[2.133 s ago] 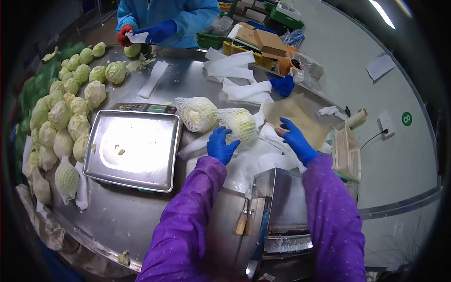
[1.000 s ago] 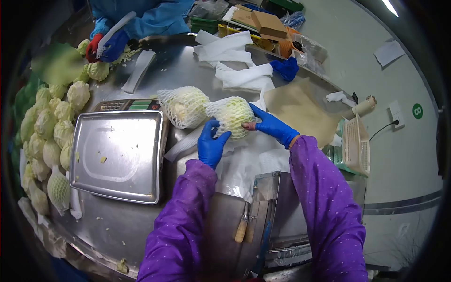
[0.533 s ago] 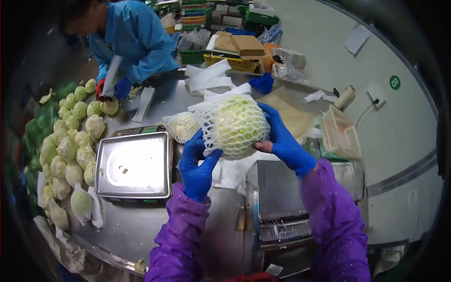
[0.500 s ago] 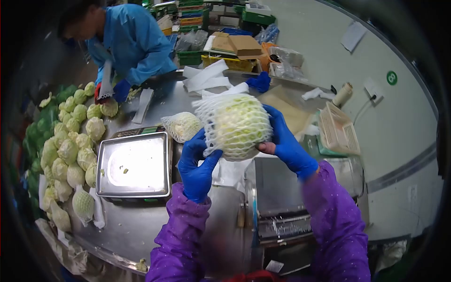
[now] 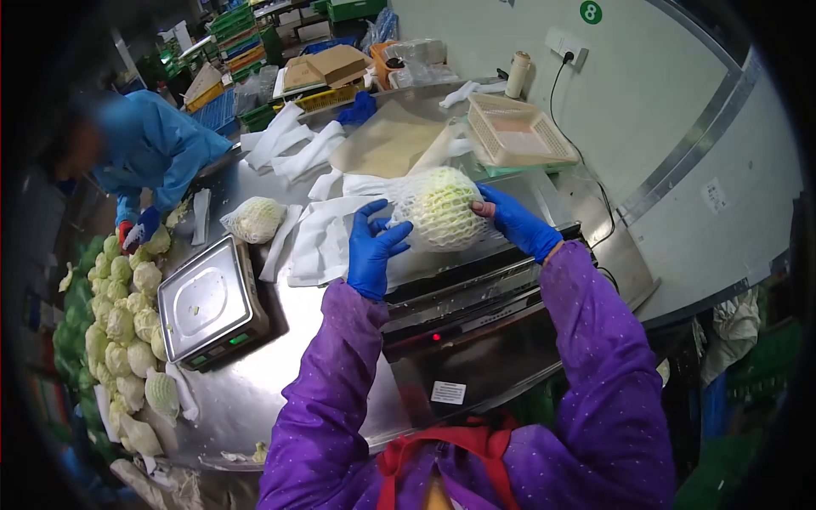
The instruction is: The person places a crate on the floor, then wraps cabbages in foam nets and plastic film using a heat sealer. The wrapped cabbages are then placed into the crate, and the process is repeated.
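A pale green cabbage in a white foam net [image 5: 444, 208] is held above the wrapping machine [image 5: 476, 297]. My right hand [image 5: 520, 223], in a blue glove with a bare thumb tip, grips its right side. At its left end, my left hand [image 5: 372, 246] has its gloved fingers spread beside the loose end of the net; whether the fingertips touch it is hard to tell. Another netted cabbage [image 5: 257, 219] lies on the metal table to the left, next to white foam sleeves [image 5: 327, 234].
A scale with a metal tray [image 5: 204, 302] stands at left, beside a heap of cabbages [image 5: 119, 319]. A co-worker in blue [image 5: 153, 144] leans over the heap's far end. A beige basket [image 5: 518, 132] and sheets of tan film [image 5: 387, 144] lie at the back.
The view has swung to the right. The netted cabbage is now over the wrapping machine, and my left hand's fingers have opened from the net. My right hand still holds the cabbage.
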The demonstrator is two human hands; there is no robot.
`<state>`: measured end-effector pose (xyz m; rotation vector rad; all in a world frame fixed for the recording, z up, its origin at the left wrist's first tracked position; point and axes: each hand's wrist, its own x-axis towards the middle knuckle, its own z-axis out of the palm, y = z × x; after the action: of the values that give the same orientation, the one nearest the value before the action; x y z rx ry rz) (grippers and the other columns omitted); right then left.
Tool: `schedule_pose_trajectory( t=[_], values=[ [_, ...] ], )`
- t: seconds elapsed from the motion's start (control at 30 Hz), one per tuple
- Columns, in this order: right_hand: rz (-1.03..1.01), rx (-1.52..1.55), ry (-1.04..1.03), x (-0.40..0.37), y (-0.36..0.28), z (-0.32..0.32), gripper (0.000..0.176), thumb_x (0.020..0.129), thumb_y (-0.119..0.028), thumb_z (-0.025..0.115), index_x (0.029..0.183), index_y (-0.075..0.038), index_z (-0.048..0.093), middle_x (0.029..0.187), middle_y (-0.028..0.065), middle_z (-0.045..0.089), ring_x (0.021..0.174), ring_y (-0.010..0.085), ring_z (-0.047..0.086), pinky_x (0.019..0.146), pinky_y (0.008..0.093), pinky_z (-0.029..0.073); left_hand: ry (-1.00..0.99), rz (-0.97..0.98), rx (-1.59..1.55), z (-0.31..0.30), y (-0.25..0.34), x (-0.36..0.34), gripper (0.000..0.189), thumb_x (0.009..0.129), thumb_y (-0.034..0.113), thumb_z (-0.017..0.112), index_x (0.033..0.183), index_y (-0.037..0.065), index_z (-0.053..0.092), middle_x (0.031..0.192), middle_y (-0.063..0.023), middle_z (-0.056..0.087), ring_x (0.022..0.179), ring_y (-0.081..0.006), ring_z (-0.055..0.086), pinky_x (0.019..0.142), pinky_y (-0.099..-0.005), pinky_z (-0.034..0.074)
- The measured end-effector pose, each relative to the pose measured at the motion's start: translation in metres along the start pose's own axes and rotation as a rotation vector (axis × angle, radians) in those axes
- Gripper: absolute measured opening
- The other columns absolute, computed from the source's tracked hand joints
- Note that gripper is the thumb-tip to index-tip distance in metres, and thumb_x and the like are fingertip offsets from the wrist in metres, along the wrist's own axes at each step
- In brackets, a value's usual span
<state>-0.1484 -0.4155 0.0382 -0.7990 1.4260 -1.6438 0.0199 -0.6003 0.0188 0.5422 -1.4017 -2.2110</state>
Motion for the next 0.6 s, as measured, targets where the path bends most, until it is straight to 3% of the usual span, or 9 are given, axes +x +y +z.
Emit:
schedule_pose_trajectory(
  t=[0.07, 0.13, 0.27, 0.33, 0.4, 0.47, 0.53, 0.6],
  values=[
    [0.08, 0.008, -0.017, 0.001, 0.014, -0.028, 0.064, 0.086, -0.03, 0.065, 0.135, 0.0, 0.039, 0.125, 0.012, 0.053, 0.115, 0.0191, 0.049, 0.098, 0.0303, 0.038, -0.015, -0.085, -0.011, 0.005, -0.016, 0.004, 0.056, 0.073, 0.004, 0.074, 0.121, 0.011, 0.046, 0.089, -0.0039, 0.053, 0.081, -0.0148, 0.058, 0.068, -0.0273, 0.051],
    [0.117, -0.228, 0.019, 0.003, 0.023, -0.048, 0.064, 0.085, -0.035, 0.065, 0.133, 0.0, 0.042, 0.123, 0.0125, 0.054, 0.112, 0.0199, 0.051, 0.096, 0.0303, 0.039, -0.026, -0.151, 0.005, 0.012, -0.024, 0.001, 0.055, 0.074, 0.006, 0.073, 0.122, 0.012, 0.046, 0.087, -0.0023, 0.052, 0.082, -0.015, 0.058, 0.069, -0.0274, 0.051],
    [0.204, -0.454, -0.024, -0.007, -0.005, -0.042, 0.067, 0.081, -0.041, 0.068, 0.13, 0.0, 0.046, 0.121, 0.0142, 0.056, 0.106, 0.0216, 0.055, 0.091, 0.0306, 0.042, 0.085, 0.044, 0.185, -0.006, -0.033, 0.0, 0.05, 0.074, 0.008, 0.073, 0.119, 0.013, 0.051, 0.082, 0.0018, 0.051, 0.077, -0.0103, 0.055, 0.062, -0.0248, 0.046],
    [0.153, -0.513, 0.001, 0.001, 0.022, -0.066, 0.066, 0.081, -0.04, 0.068, 0.129, 0.001, 0.047, 0.12, 0.0148, 0.057, 0.105, 0.0207, 0.055, 0.09, 0.0305, 0.043, 0.233, 0.128, 0.193, -0.02, -0.019, -0.01, 0.046, 0.076, 0.01, 0.071, 0.117, 0.014, 0.053, 0.087, 0.0014, 0.054, 0.078, -0.0088, 0.052, 0.062, -0.0231, 0.042],
    [0.104, -0.588, 0.075, -0.003, 0.027, -0.073, 0.062, 0.081, -0.037, 0.068, 0.127, 0.0, 0.049, 0.119, 0.015, 0.057, 0.104, 0.0217, 0.056, 0.089, 0.0312, 0.044, 0.323, 0.298, 0.267, -0.033, -0.007, -0.026, 0.044, 0.077, 0.008, 0.069, 0.118, 0.009, 0.053, 0.095, -0.0003, 0.057, 0.081, -0.0103, 0.053, 0.069, -0.0238, 0.044],
    [0.063, -0.682, 0.186, -0.018, 0.014, -0.07, 0.055, 0.082, -0.033, 0.069, 0.125, -0.003, 0.052, 0.117, 0.0149, 0.058, 0.104, 0.0245, 0.056, 0.09, 0.0326, 0.044, 0.251, 0.364, 0.355, -0.053, -0.006, -0.041, 0.037, 0.078, 0.003, 0.067, 0.113, 0.007, 0.056, 0.094, -0.0009, 0.059, 0.083, -0.0107, 0.055, 0.073, -0.024, 0.045],
    [-0.21, -0.897, 0.119, -0.036, 0.009, -0.081, 0.048, 0.08, -0.026, 0.069, 0.122, -0.007, 0.055, 0.115, 0.0131, 0.059, 0.103, 0.0275, 0.056, 0.09, 0.0353, 0.044, 0.111, 0.288, 0.388, -0.065, -0.009, -0.063, 0.028, 0.078, -0.001, 0.066, 0.105, 0.006, 0.061, 0.09, -0.0008, 0.061, 0.083, -0.0101, 0.057, 0.076, -0.0234, 0.045],
    [-0.402, -1.172, 0.003, -0.059, -0.001, -0.099, 0.044, 0.078, -0.02, 0.068, 0.119, -0.012, 0.057, 0.113, 0.0115, 0.058, 0.102, 0.0298, 0.056, 0.089, 0.0375, 0.043, -0.049, 0.396, 0.888, -0.064, -0.001, -0.092, 0.026, 0.076, 0.003, 0.068, 0.101, 0.007, 0.065, 0.089, -0.0027, 0.063, 0.083, -0.0145, 0.059, 0.077, -0.026, 0.045]
  ],
)
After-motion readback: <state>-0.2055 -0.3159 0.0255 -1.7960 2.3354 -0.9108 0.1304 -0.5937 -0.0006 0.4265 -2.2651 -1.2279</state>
